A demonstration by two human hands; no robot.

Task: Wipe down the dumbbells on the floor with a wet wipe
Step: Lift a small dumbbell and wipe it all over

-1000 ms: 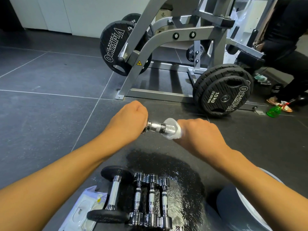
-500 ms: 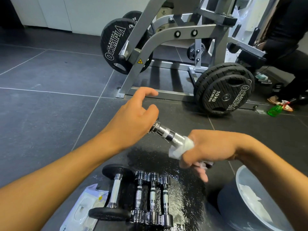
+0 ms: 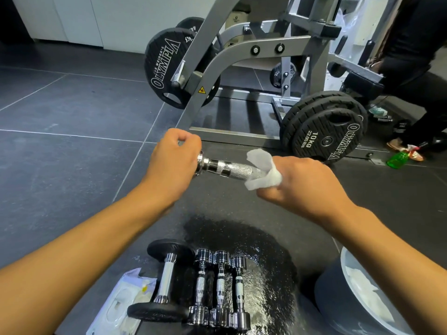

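A: Gym floor [image 3: 60,170], wet patch. Dumbbell status?
B: chrome dumbbell [image 3: 229,168] held above floor. left hand [image 3: 173,163] grips one end, right hand [image 3: 297,183] pinches wet wipe [image 3: 262,171] around handle.

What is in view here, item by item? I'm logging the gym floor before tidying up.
Held chrome dumbbell: one, silver, lifted between both hands.
Wet wipe: one, white, wrapped round the held dumbbell's right end.
Chrome dumbbells: three, silver, side by side on the wet mat patch.
Black-headed dumbbell: one, black with chrome handle, left of those three.
Wipes packet: one, white, bottom left on the floor.
Bin: one, grey, bottom right, white wipes inside.
Weight plates: several, black, on the grey machine.
Spray bottle: one, green, far right floor.
Second person: one, in black, top right.
Left hand: grips the dumbbell's left end.
Right hand: fingers hold the wipe.
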